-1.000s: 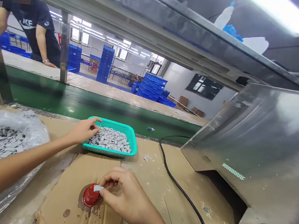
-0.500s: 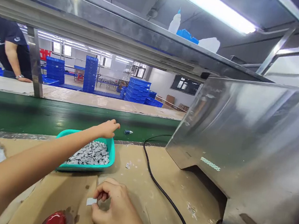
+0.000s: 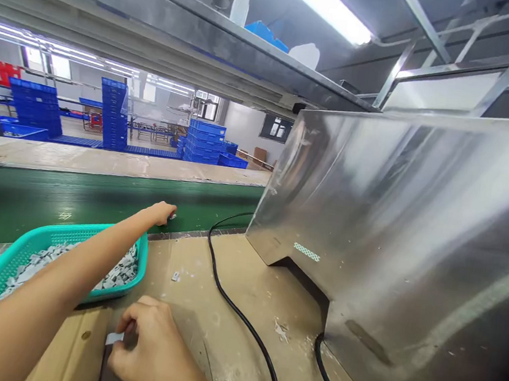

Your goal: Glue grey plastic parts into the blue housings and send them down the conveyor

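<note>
My left hand reaches across the teal basket to the green belt. Its fingers are closed over a small part at the belt's near side; only a pale tip of that part shows. Many small grey plastic pieces fill the basket, partly covered by my left forearm. Close to me, above the cardboard-covered bench, my right hand pinches a small flat pale grey piece between thumb and finger.
A black cable curves over the bench toward the belt. On the right stands a large sheet-metal housing. One small loose piece lies on the bench. Overhead runs a metal shelf with a bottle. Blue crates are stacked beyond.
My left hand has moved to the dark, pale-tipped part on the belt and closed over it. The view has swung right. My right hand keeps its pinch on the pale piece.
</note>
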Demonstrator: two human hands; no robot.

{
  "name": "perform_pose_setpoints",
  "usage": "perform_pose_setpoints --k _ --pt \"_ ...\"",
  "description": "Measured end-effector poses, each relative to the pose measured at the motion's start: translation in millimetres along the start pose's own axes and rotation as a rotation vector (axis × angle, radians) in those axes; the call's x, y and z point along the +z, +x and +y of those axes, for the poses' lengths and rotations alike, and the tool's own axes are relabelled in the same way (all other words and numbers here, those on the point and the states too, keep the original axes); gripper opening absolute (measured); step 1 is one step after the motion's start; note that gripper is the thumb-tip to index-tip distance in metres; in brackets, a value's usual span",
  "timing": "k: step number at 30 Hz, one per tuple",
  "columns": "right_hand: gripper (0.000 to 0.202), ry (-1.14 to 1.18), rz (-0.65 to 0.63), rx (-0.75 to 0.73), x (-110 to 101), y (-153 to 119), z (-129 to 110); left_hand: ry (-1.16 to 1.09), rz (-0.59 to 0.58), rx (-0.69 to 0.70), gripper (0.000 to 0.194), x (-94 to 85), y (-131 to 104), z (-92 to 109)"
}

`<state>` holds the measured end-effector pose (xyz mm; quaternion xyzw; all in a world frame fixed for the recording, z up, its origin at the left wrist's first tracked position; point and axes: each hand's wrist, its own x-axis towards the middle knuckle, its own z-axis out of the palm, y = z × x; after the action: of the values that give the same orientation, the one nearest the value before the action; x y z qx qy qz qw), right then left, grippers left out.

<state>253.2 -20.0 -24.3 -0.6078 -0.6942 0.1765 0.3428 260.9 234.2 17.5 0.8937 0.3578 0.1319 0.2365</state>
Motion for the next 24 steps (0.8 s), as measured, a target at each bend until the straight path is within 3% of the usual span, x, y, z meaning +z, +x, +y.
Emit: perform_pose_setpoints --k 3,5,9,12,14,18,24 --pt "0.008 0.028 0.021 -0.017 -5 3 -5 -0.150 0.053 -0.023 0.030 -14.6 -32 5" --pt "0.007 0.074 0.010 -0.005 -10 5 -8 -0.268 0.079 -0.023 0.035 -26.5 -67 8" --pt "0.007 0.163 -0.070 -0.002 -18 7 -17 -0.473 0.145 -0.022 0.029 -43.8 -166 8" --pt "0.006 0.260 -0.124 -0.004 -20 8 -29 -0.707 0.239 -0.074 0.027 -43.1 -239 5" --pt "0.003 0.357 -0.158 0.012 -19 9 -36 -0.815 0.279 -0.122 0.026 -38.1 -275 2" --pt "0.003 0.369 -0.224 0.008 -14 15 -52 -0.861 0.319 -0.170 0.017 -32.2 -313 -12" --pt "0.007 0.290 -0.166 -0.138 -24 25 -89 -0.953 0.415 -0.266 0.016 -33.4 -326 -39"
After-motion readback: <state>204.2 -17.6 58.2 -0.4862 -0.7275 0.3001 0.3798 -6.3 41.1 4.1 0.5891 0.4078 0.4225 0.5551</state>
